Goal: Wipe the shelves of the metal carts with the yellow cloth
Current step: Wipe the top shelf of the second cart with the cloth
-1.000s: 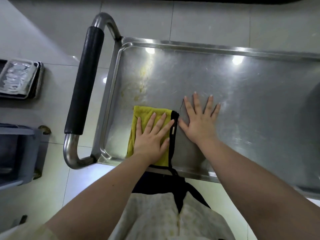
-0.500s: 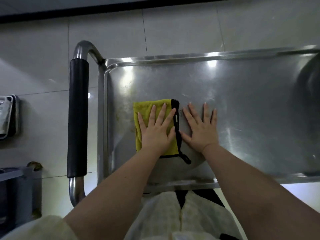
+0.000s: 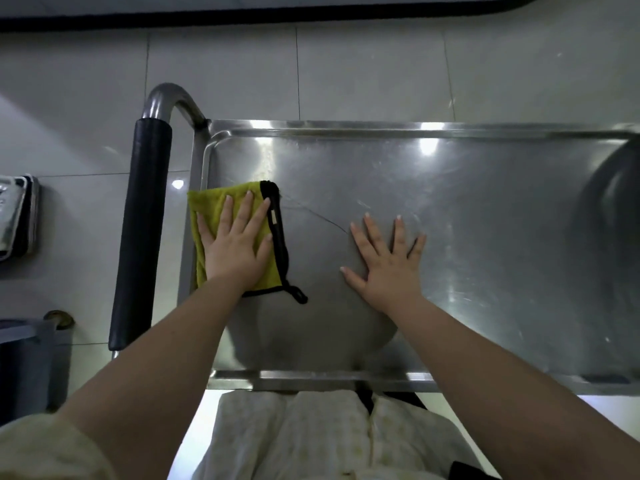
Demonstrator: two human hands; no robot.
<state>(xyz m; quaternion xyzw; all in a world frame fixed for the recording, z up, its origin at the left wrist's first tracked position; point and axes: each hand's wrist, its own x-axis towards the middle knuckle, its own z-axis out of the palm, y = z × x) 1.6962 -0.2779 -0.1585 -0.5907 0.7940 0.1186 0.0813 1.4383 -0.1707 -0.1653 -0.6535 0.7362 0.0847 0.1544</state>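
Left hand [image 3: 235,251], fingers flat, presses yellow cloth [image 3: 207,206], now slid over to left edge of cart shelf [image 3: 485,237]. Right hand [image 3: 388,268] flat on shelf, holds nothing, no longer beside cloth, gap between them.

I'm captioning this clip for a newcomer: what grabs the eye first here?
The yellow cloth with black trim, pressed flat under the left hand at the left end of the steel shelf. Next, the right hand spread flat on bare metal beside it, and the black-padded handle further left.
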